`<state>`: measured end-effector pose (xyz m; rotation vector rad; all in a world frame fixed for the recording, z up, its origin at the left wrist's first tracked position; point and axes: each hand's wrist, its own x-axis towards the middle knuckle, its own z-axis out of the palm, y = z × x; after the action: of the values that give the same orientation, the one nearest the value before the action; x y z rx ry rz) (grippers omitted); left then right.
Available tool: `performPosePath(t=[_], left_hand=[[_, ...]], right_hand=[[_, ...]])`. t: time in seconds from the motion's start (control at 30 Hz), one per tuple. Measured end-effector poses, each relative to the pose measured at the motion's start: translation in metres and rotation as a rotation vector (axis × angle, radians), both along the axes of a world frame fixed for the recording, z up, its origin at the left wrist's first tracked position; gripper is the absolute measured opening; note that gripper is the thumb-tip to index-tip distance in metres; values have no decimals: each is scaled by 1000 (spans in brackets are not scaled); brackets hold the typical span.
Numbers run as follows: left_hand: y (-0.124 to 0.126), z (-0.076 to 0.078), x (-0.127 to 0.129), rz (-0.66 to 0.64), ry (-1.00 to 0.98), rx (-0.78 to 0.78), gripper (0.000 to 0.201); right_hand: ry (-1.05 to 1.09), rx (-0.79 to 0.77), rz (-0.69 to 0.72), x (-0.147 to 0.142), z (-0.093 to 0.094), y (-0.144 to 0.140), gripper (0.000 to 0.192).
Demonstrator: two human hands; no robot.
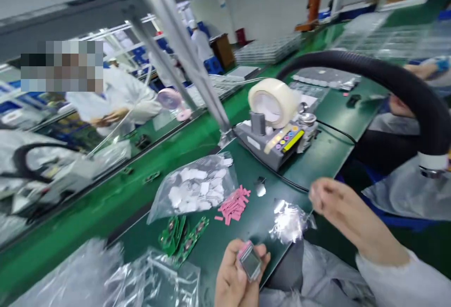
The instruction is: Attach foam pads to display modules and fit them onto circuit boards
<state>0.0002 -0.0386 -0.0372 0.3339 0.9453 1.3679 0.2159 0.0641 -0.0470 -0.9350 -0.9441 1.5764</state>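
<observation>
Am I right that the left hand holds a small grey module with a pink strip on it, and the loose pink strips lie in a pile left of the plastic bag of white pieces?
Not quite. In the head view the left hand does hold the small grey module, but the pile of pink strips lies right of the plastic bag of white pieces, not left.

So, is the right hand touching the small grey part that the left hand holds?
Apart. The head view shows the right hand raised to the side, with dark table between it and the small grey part held in the left hand.

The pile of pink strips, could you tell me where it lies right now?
In the head view the pink strips lie mid-table, just right of the bag of white pieces and beyond the left hand.
</observation>
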Motion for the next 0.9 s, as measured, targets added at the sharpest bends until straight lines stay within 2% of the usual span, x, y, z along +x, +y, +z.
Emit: performPosePath(t=[0.03,0.1,0.17,0.27,0.37,0.47,0.53,0.63,0.77,0.9], left_hand=[[-3,5,-3,-9,-67,7,36],[-9,15,-7,-20,-177,13,34],[-14,25,-11,-9,-243,9,29],[-21,37,-21,37,-321,14,21],[-23,45,-31,91,-414,33,19],[-22,50,-40,145,-484,24,16],[-21,52,-45,159,-503,6,15],[-21,54,-51,176,-479,-31,15],[-24,52,-59,165,-385,-102,16],[-23,48,-63,114,-341,-127,24]], right_hand=[[49,-67,124,-6,3,-18,27],[102,-149,268,-21,9,-45,28],[120,-170,382,-38,17,-59,30],[120,-109,474,-62,39,-58,28],[43,-39,462,-88,62,-50,25],[-98,69,411,-117,76,-46,22],[-156,158,433,-135,80,-46,22],[-292,306,526,-153,85,-42,22],[-611,573,668,-159,100,-29,18],[-830,687,851,-159,117,-20,16]])
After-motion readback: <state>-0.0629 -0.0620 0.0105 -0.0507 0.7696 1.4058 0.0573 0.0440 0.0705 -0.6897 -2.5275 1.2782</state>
